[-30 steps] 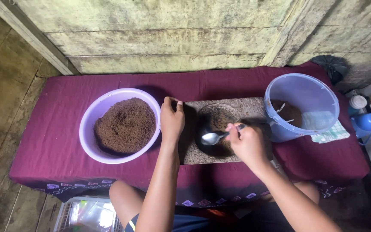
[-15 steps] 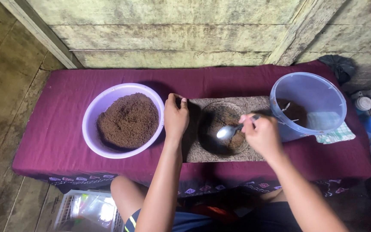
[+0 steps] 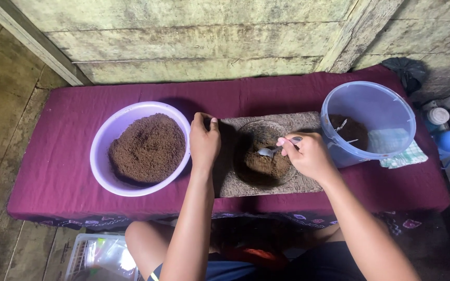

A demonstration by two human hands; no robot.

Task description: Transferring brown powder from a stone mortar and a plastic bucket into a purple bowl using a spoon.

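The right hand has its grip clenched on a metal spoon, bowl down in brown powder inside the stone mortar. The left hand grasps the mortar's left edge on the tabletop.

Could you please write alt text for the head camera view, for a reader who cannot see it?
The right hand dips a metal spoon into brown powder in a round hollow of a grey stone slab; the left hand grips the slab's edge. A lilac plastic bowl of brown powder sits left, a translucent bucket right.
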